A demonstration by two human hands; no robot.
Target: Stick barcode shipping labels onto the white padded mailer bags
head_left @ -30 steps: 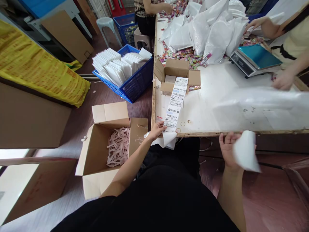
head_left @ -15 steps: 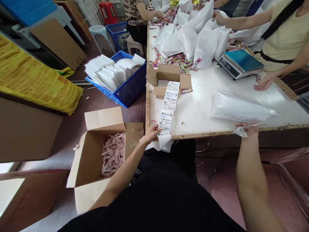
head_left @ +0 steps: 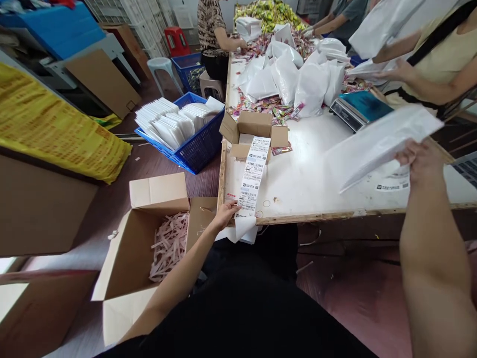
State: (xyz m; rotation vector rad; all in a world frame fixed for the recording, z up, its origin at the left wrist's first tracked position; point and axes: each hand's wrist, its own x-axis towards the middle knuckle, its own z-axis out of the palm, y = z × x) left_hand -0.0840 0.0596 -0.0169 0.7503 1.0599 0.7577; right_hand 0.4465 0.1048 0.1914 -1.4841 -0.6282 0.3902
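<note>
My left hand (head_left: 225, 214) pinches the left edge of a strip of printed shipping labels (head_left: 249, 191). The strip runs up into a small open carton (head_left: 250, 129) on the table, and its lower end curls over the table edge. My right hand (head_left: 421, 158) grips the lower edge of a white plastic mailing bag (head_left: 391, 141), tilted and lifted off the tabletop. Just below that bag shows a single printed label (head_left: 393, 185); whether it touches my hand or lies on the table I cannot tell.
White filled bags (head_left: 288, 74) and small colourful packets (head_left: 257, 105) cover the table's far part. A scale (head_left: 359, 110) stands near a co-worker holding a white bag. On my left are a blue basket (head_left: 201, 144) of white envelopes and an open carton (head_left: 126, 258) with paper strips.
My right hand has lifted the bag from the table and moved up and right. The label once in its fingers now shows below the bag. The co-worker at right has raised a white bag.
</note>
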